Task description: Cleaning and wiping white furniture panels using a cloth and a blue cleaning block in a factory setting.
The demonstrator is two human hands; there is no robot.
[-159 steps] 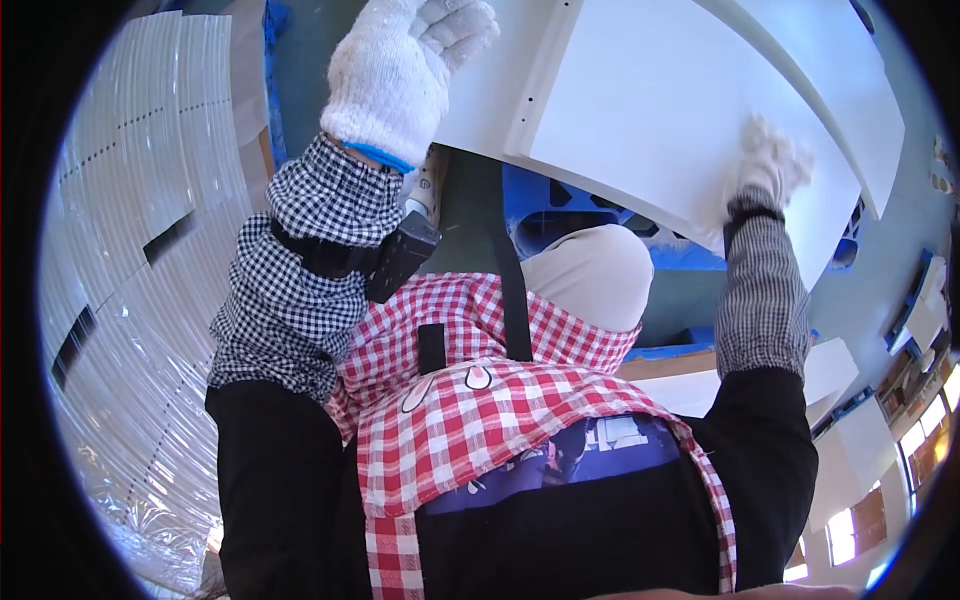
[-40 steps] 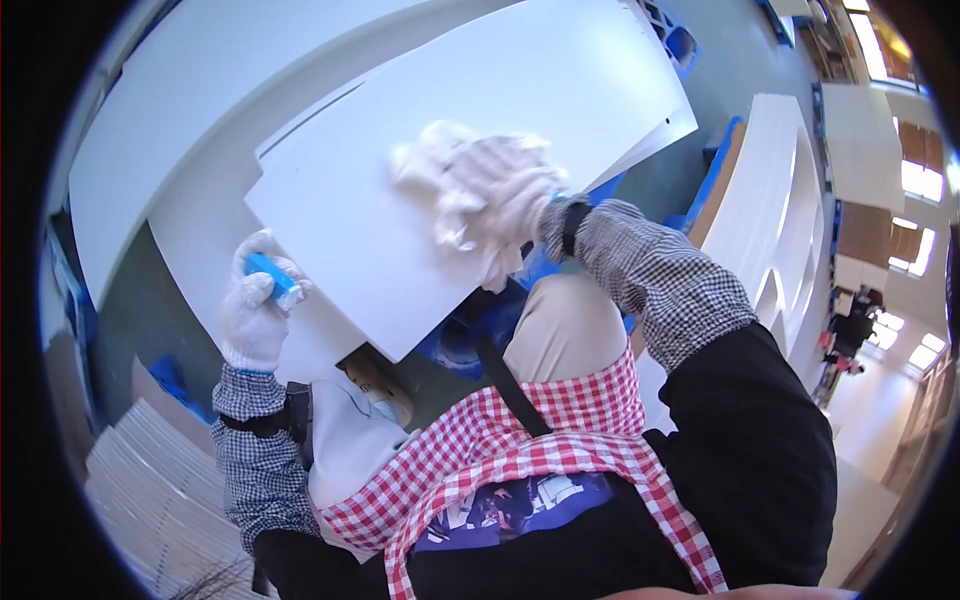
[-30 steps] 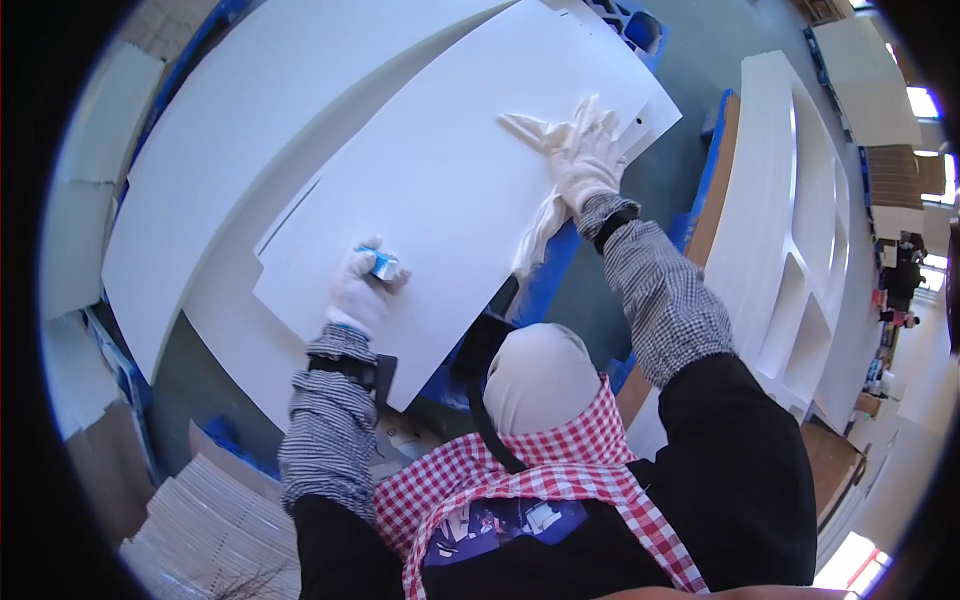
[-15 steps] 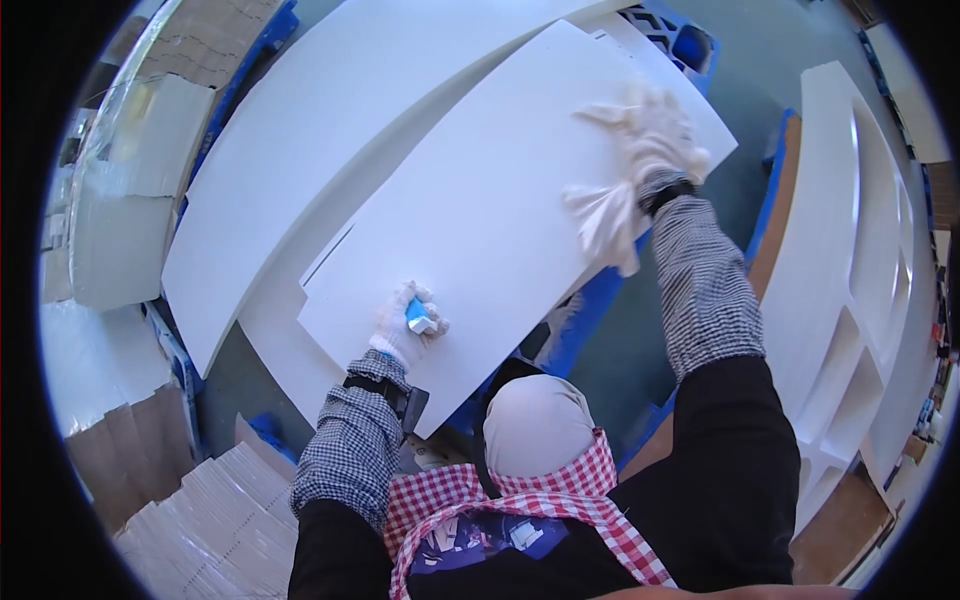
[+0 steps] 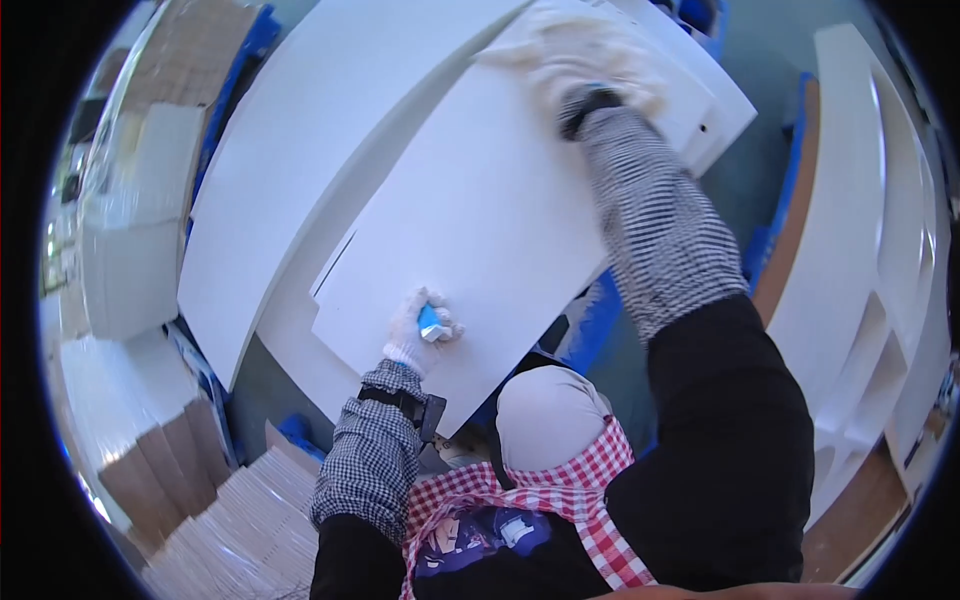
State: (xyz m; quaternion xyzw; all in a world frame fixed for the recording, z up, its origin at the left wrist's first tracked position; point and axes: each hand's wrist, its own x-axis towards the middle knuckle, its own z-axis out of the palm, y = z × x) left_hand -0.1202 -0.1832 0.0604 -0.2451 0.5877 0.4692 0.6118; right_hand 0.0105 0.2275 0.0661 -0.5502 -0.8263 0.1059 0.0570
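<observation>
A large flat white panel [image 5: 490,225] lies at a slant in front of me, on top of other white boards. My left hand [image 5: 407,338], in a white knitted glove, rests near the panel's lower left part. Its fingers are closed around a small blue-and-white object [image 5: 431,322] whose kind I cannot make out. Up at the panel's far end is my right hand [image 5: 590,75], also gloved and smeared by motion. It presses a white cloth [image 5: 525,48] onto the surface; glove and cloth blend together, so the fingers are hard to separate. A small dark hole [image 5: 703,128] shows near the right corner.
A larger white board [image 5: 300,130] lies at the left. Wrapped stacks [image 5: 140,250] stand farther left, with a pile of cardboard sheets [image 5: 240,520] at lower left. Blue pallet parts [image 5: 597,315] show beneath the panel. White pieces with recesses [image 5: 850,250] stand on the right.
My right hand has swept left and farther away with the cloth, uncovering the panel's right corner. The left hand keeps its place on the panel with the blue-and-white object. The whole view has shifted slightly.
</observation>
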